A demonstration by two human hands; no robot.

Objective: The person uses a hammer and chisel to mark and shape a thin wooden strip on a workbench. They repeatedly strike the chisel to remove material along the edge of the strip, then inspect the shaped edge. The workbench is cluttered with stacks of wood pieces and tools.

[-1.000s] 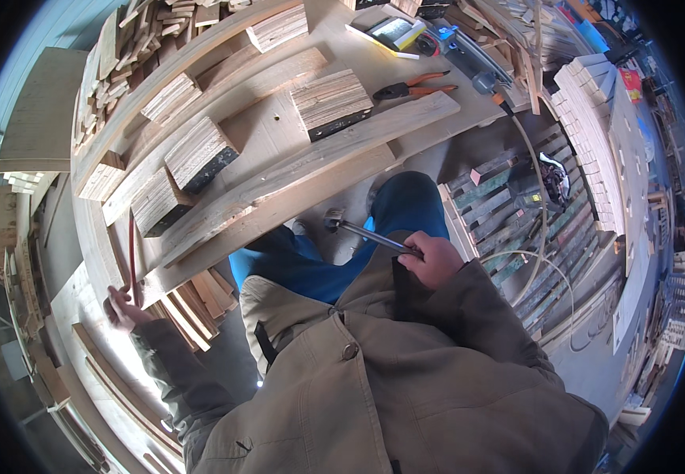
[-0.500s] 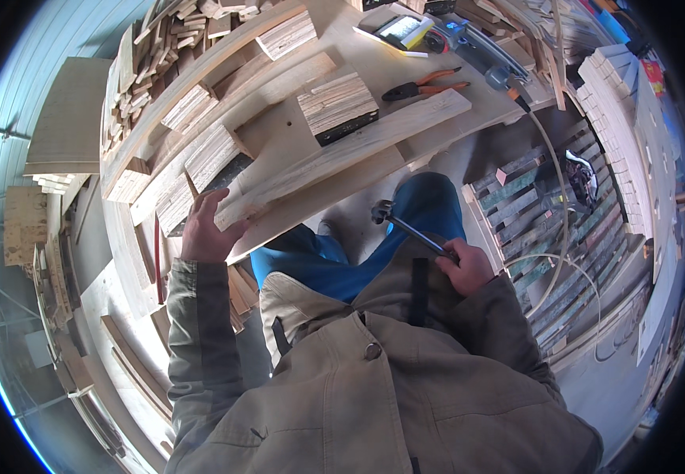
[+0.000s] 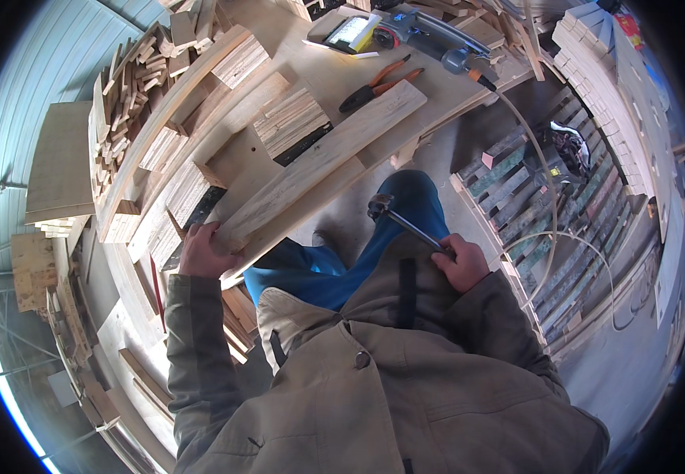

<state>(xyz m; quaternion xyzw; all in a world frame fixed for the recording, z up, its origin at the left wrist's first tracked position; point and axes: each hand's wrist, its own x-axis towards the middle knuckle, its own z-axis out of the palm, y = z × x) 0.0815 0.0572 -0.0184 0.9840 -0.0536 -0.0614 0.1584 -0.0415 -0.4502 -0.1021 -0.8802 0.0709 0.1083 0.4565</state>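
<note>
My right hand point(image 3: 464, 264) is closed around the handle of a hammer point(image 3: 415, 228), its metal head lying over my right thigh. My left hand point(image 3: 206, 253) grips the near left end of a long pale wooden board point(image 3: 326, 158), with the fingers on its end and the thumb by the near edge. The board lies along the front of the workbench, on top of another timber piece. Close to the left fingers are a thin wood sliver point(image 3: 175, 223) and a layered wood block point(image 3: 192, 197) with a dark side.
Pliers point(image 3: 374, 85) in orange and black rest behind the board, beside another layered block point(image 3: 288, 122). A nail gun point(image 3: 437, 39) with a pale hose point(image 3: 549, 174) lies at the back right. Offcuts point(image 3: 141, 79) are heaped at the back left. A slatted pallet point(image 3: 508, 189) stands at right.
My left hand has come down onto the board's end, and its fingers have closed in. The bench has shifted left in view as my head turned. The hammer stays in my right hand.
</note>
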